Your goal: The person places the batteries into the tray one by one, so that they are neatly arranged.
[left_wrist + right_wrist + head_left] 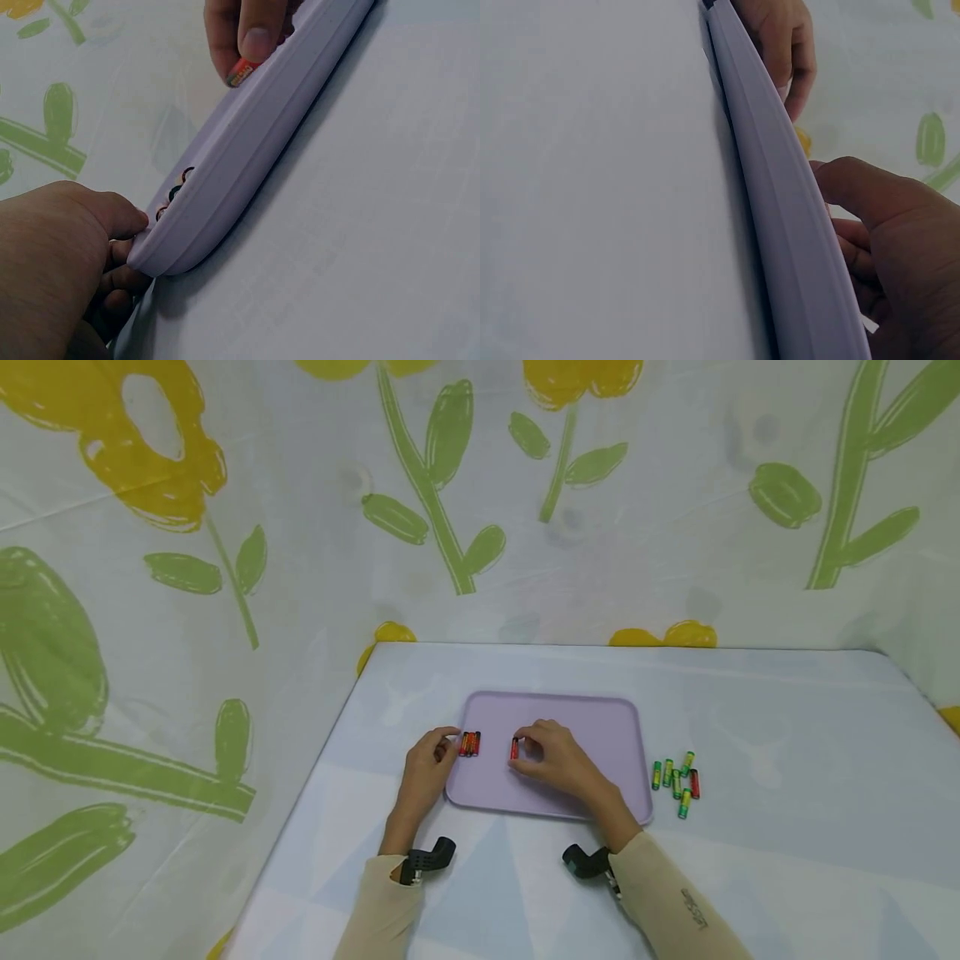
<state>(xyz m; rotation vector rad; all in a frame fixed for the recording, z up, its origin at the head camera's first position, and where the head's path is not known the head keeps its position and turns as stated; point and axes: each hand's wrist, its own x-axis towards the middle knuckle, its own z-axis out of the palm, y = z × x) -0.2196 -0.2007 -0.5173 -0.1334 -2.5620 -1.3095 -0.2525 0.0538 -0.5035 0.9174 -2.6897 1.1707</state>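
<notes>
My right hand (555, 758) pinches a red battery (514, 749) between thumb and fingers, over the middle of a lilac tray (600, 727). The same battery (241, 73) shows red with a green tip in the left wrist view. At the tray's left side, several red batteries (470, 743) with black ends stand side by side in a tight row. Beside that row my left hand (426, 772) grips the tray's edge, its thumb (131, 217) on the rim and its other fingers curled outside the wall. In the right wrist view the tray wall hides the held battery.
Right of the tray, several green-and-yellow batteries (667, 772) and one red battery (695, 783) lie loose on the pale patterned tabletop (810, 793). A white cloth with printed flowers (675, 527) hangs behind the table and along its left side.
</notes>
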